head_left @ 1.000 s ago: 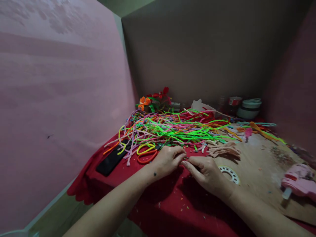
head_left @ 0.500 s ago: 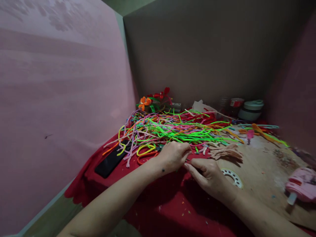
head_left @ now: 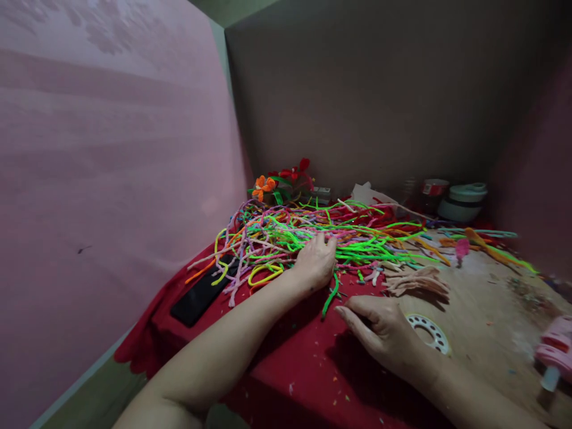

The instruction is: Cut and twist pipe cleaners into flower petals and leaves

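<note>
My left hand (head_left: 316,261) reaches onto the near edge of a pile of coloured pipe cleaners (head_left: 375,244). Its fingers are curled down among bright green stems, and their tips are hidden. A short dark green pipe cleaner (head_left: 329,299) runs out from beside this hand onto the red cloth; whether the hand grips it does not show. My right hand (head_left: 379,326) hovers low over the cloth, fingers curled and thumb close to the forefinger. Anything small between those tips is too hard to make out. Yellow pipe cleaner loops (head_left: 263,275) lie left of my left hand.
A black phone (head_left: 199,298) lies at the left on the red cloth (head_left: 290,381). At right are beige pipe cleaners (head_left: 417,283), a white ring with holes (head_left: 429,333) and a pink glue gun (head_left: 556,351). Behind the pile stand orange and red flowers (head_left: 263,187) and a lidded cup (head_left: 462,202).
My left hand has moved away from my right hand, forward to the pile. The dark green pipe cleaner now shows between them. My right hand has stayed nearly in place.
</note>
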Available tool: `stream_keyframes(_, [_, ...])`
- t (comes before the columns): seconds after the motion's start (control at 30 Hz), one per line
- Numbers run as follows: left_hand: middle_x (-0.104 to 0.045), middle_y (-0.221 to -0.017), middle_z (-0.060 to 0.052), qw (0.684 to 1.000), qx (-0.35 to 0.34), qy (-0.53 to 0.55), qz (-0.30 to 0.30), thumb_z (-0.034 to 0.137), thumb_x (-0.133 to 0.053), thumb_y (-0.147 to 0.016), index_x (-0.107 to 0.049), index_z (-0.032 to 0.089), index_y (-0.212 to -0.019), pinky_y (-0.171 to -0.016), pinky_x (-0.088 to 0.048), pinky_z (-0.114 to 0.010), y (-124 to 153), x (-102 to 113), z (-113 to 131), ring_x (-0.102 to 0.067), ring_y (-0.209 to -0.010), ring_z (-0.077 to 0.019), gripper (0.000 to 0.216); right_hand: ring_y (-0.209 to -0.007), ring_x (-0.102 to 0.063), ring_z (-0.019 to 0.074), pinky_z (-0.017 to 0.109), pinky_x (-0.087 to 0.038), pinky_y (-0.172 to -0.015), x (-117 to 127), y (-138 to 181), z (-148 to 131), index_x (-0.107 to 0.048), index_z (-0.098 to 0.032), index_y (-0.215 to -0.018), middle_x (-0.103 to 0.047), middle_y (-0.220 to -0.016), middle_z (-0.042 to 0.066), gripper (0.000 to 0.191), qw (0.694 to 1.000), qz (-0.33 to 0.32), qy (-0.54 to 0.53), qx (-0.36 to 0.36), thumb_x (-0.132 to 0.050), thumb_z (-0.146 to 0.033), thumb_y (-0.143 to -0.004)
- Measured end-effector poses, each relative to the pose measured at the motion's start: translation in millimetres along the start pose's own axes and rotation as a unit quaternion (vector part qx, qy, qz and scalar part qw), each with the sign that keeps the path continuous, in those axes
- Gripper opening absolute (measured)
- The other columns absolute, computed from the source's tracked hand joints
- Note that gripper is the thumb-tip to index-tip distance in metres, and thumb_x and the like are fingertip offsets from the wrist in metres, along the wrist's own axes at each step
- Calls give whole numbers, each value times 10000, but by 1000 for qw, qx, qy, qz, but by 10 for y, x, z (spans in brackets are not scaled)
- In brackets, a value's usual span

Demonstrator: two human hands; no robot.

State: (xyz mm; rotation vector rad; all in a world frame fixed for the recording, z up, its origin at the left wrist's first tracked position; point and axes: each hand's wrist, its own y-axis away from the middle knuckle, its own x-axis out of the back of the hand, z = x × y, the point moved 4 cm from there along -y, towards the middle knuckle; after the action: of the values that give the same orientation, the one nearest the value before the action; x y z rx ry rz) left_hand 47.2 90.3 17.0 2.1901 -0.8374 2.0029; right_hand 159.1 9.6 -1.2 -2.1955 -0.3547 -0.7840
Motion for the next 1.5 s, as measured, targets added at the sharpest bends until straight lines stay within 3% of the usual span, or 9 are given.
stream_keyframes(0.13, [-571,-918,-99,999,-35,-5,-27,125,-361,-843,-518,132,-968,-743,-452,-306,15,-95,54,-552,-863,-199,200,-425,-323,69,211,-244,-462,-20,15,12,-347,-186,-542,-362,-475,-47,334,1000,-10,-5,4,-451,-232,-855])
stream_keyframes(0.27, [-584,-881,-88,998,-58,-7,-29,146,-365,-851,-543,144,-911,-714,-452,-298,-39,-53,64,-567,-829,-195,188,-427,-325,66,208,-241,-466,-31,21,12,-337,-185,-542,-359,-477,-47,337,1000,-9,-1,-4,-444,-230,-859])
stream_keyframes(0.53, [-580,-924,-109,1000,-3,-3,21,152,-328,-852,-556,150,-926,-649,-441,-309,-349,133,-216,-580,-805,-215,240,-434,-311,58,204,-216,-468,-42,-11,16,-309,-180,-541,-326,-474,-53,346,1000,-6,3,-12,-439,-232,-857])
stream_keyframes(0.9, [-640,-814,-50,994,-1,106,25,194,-509,-778,-615,175,-807,-670,-441,-255,-340,-106,-347,-594,-768,-174,111,-464,-316,63,208,-215,-488,-136,27,35,-320,-180,-559,-338,-496,-50,320,999,-31,-29,-31,-439,-219,-853])
stream_keyframes(1.03, [-632,-937,-57,986,-1,153,72,170,-522,-776,-589,159,-955,-751,-440,-236,-323,130,-467,-581,-840,-141,192,-463,-316,65,213,-219,-489,-133,33,36,-324,-180,-555,-336,-493,-49,322,998,-32,-39,-33,-436,-222,-854])
stream_keyframes(1.13, [-651,-834,-36,961,13,240,139,199,-526,-772,-627,158,-832,-708,-448,-230,-201,487,-626,-591,-767,-131,124,-465,-319,66,215,-223,-490,-124,37,27,-331,-180,-556,-342,-499,-47,323,998,-36,-38,-25,-427,-222,-861])
stream_keyframes(1.2, [-658,-764,-19,959,19,257,118,207,-534,-756,-640,156,-798,-656,-444,-216,-71,667,-742,-591,-700,-121,125,-461,-316,65,215,-223,-487,-121,35,25,-328,-180,-553,-340,-497,-47,329,999,-36,-35,-22,-428,-225,-863])
stream_keyframes(1.3, [-665,-741,-15,980,41,187,55,204,-508,-752,-655,164,-778,-624,-426,-208,166,825,-933,-578,-654,-111,154,-454,-317,63,213,-226,-482,-120,33,30,-329,-179,-550,-341,-490,-50,334,999,-29,-26,-20,-433,-229,-864])
stream_keyframes(1.5, [-676,-785,-22,982,174,61,31,234,-485,-737,-667,175,-790,-631,-417,-214,547,934,-1377,-584,-684,-127,198,-436,-326,59,207,-225,-465,-112,52,28,-332,-180,-550,-344,-479,-53,338,1000,-24,-9,-1,-434,-237,-867])
